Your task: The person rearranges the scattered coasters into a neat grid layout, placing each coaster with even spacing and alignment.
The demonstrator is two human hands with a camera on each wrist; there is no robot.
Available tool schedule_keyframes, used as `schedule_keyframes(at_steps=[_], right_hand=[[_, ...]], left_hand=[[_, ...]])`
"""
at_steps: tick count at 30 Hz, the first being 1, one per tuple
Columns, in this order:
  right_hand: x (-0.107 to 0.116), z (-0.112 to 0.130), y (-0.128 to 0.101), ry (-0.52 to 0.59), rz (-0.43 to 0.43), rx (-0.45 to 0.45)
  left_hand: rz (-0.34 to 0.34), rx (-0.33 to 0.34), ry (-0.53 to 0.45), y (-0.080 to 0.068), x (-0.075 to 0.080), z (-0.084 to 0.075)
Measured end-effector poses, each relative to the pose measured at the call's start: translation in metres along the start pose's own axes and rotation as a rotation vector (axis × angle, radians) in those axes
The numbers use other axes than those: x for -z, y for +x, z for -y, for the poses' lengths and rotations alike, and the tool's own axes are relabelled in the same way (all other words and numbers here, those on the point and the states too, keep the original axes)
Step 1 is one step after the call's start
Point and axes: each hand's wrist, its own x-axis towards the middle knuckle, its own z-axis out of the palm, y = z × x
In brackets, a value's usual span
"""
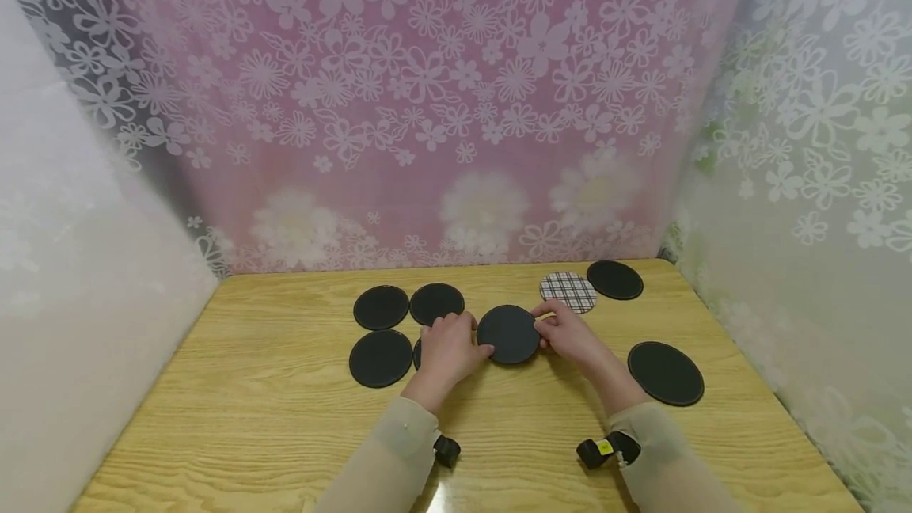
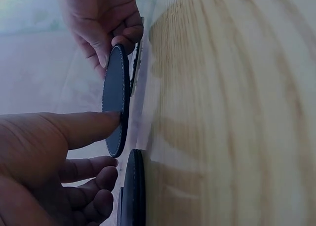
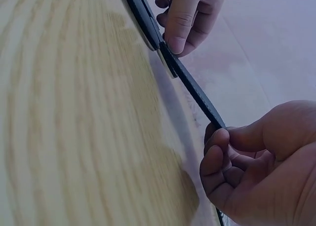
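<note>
Four black discs (image 1: pixel 381 359) lie toward the back edge of the table (image 1: pixel 214 386). The left hand (image 1: pixel 450 347) pinches the dark disc (image 1: pixel 508 335) above it, the right hand (image 1: pixel 572 335) also. A plaid disc (image 1: pixel 568 292) and two outer discs (image 1: pixel 666 373) lie nearer the right edge.

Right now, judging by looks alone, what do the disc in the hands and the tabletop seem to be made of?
Dark disc: leather or imitation leather, probably, with a smooth, matt face; pale stitching shows along its rim in the left wrist view.
Tabletop: wood or wood-look laminate, slightly glossy; wavy grain and a bright glint show.
</note>
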Motion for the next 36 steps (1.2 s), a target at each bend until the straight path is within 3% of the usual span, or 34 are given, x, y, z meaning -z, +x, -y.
schedule_keyframes(at_steps=[7, 19, 27, 36], right_hand=[[-0.005, 0.001, 0.0, -0.013, -0.004, -0.004], [-0.01, -0.001, -0.001, -0.051, -0.032, -0.003], [-0.009, -0.002, 0.003, -0.267, -0.073, 0.003], [-0.008, -0.001, 0.003, -0.413, -0.077, 0.013]], left_hand=[[0.036, -0.006, 0.016, 0.002, -0.001, 0.008], [0.059, -0.009, 0.05, 0.003, -0.003, 0.009], [0.072, -0.026, 0.071, 0.003, -0.003, 0.009], [0.08, -0.046, 0.058, 0.001, -0.003, 0.012]])
